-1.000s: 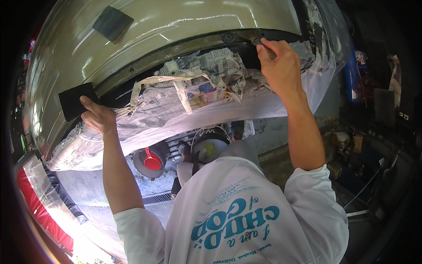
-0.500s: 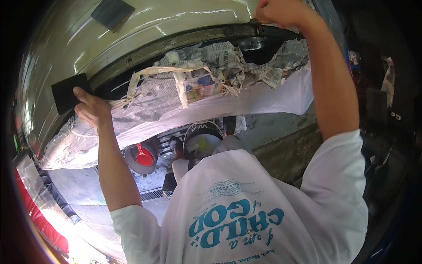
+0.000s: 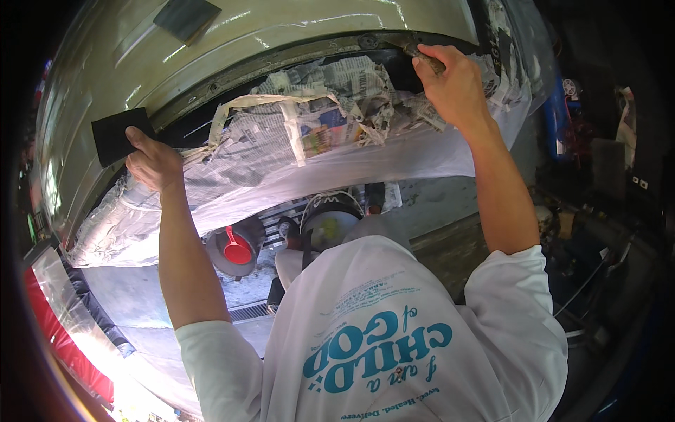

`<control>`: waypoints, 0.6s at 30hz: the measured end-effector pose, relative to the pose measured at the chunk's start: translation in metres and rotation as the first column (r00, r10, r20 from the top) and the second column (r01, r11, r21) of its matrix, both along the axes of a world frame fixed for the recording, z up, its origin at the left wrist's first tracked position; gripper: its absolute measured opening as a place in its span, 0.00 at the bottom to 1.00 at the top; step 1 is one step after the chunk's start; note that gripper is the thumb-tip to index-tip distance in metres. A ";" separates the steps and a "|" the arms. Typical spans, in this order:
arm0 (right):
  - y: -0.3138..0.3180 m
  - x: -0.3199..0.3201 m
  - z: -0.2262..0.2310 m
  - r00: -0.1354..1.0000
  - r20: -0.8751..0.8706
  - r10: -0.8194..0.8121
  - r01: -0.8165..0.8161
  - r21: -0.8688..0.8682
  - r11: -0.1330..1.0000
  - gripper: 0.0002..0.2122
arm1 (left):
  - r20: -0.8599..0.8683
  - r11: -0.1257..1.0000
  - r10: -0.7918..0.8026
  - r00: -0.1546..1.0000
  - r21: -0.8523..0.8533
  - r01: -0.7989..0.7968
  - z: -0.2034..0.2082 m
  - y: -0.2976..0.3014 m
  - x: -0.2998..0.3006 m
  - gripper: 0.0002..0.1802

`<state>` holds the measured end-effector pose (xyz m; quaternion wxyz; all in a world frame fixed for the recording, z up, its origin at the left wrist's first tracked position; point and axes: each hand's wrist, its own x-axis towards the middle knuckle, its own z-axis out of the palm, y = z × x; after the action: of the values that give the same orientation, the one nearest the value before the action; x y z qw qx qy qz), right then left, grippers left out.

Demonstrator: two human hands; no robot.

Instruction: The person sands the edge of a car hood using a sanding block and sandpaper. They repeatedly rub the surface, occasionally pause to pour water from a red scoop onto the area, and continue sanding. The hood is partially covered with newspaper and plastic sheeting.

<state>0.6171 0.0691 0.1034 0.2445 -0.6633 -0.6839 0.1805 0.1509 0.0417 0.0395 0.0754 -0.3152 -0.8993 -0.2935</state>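
My left hand (image 3: 154, 161) pinches a square black sheet of what looks like sandpaper (image 3: 116, 137), its thumb on top, at the left edge of a glossy greenish-beige car panel (image 3: 281, 28). My right hand (image 3: 453, 84) is closed round a small brownish piece (image 3: 432, 63) at the panel's dark edge on the right; what it is I cannot make out. Between my hands, crumpled newspaper (image 3: 260, 137) held with masking tape (image 3: 290, 133) covers the part below the edge. Whitish plastic film (image 3: 337, 167) hangs under the newspaper.
Another dark sheet (image 3: 186, 20) lies on the panel, farther off. Below the film stand a bucket (image 3: 332, 228) with liquid and something yellowish in it, and a dark round container (image 3: 246, 261) with a red dipper (image 3: 237, 247). A floor grate (image 3: 249, 311) is nearby.
My right hand has come down and nearer from above the panel to its edge, and the brownish piece now shows in it. My left hand keeps hold of the sandpaper sheet, nearly still.
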 end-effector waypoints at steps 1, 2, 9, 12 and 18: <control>0.001 0.000 0.000 1.000 -0.008 -0.007 0.007 -0.002 1.000 0.15 | -0.008 1.000 -0.012 1.000 0.025 0.012 -0.001 0.001 0.001 0.45; 0.002 -0.001 -0.001 1.000 0.006 -0.007 0.007 0.004 1.000 0.14 | -0.017 0.998 -0.023 1.000 0.050 0.024 0.000 0.001 0.003 0.46; 0.010 -0.013 0.008 0.988 0.157 0.003 -0.004 0.010 1.000 0.14 | 0.002 0.995 -0.093 0.996 0.044 0.093 0.009 -0.005 0.009 0.45; 0.013 -0.022 0.016 0.973 0.231 0.000 0.004 -0.017 1.000 0.14 | -0.094 0.970 -0.199 0.975 0.123 0.210 0.000 -0.005 -0.001 0.41; 0.023 -0.022 0.026 0.967 0.253 0.042 -0.036 -0.027 0.999 0.14 | 0.007 0.956 -0.185 0.983 0.235 0.179 0.005 -0.006 0.013 0.39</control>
<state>0.5952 0.0917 0.1292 0.1444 -0.6699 -0.7204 0.1065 0.1636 0.0360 0.0446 0.0717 -0.3813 -0.8268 -0.4072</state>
